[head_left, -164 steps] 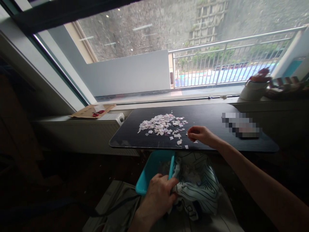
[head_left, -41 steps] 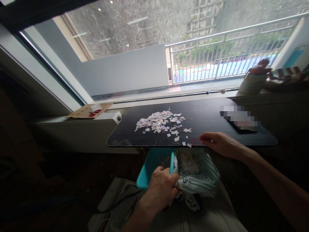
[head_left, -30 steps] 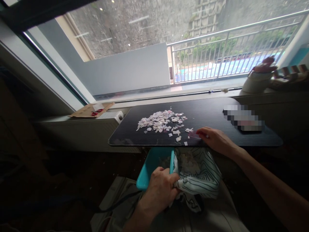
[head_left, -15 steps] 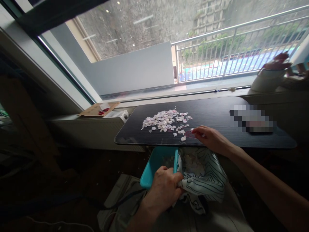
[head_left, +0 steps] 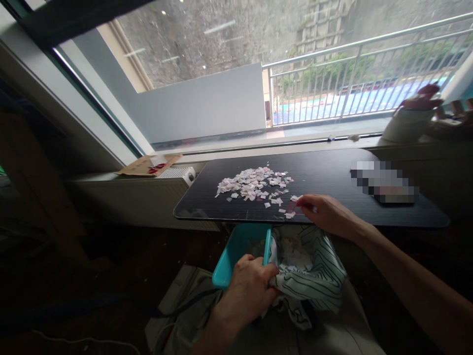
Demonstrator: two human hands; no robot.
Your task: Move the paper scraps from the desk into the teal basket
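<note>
Small whitish and pinkish paper scraps (head_left: 248, 183) lie in a loose pile on the dark table (head_left: 318, 167). At the table's front edge, my right hand (head_left: 320, 209) pinches a thin, see-through pink piece (head_left: 292, 207), with a few stray scraps beside it. My left hand (head_left: 252, 281) is closed around the near rim of a teal plastic bin (head_left: 226, 261) below the table. The edge of a white cloth with black lines (head_left: 320, 283) is gripped together with that rim. More scraps (head_left: 294, 251) lie in the hollow of the cloth.
A blurred-out object (head_left: 386, 182) lies on the table's right side. To the left, a radiator (head_left: 148, 197) stands under the window, with a brown paper envelope (head_left: 138, 165) and a red item on top. A pale pot (head_left: 408, 123) stands on the sill at right.
My right hand has drawn the pink piece slightly to the right, and a few scraps near it have shifted the same way. The left hand keeps its grip.
</note>
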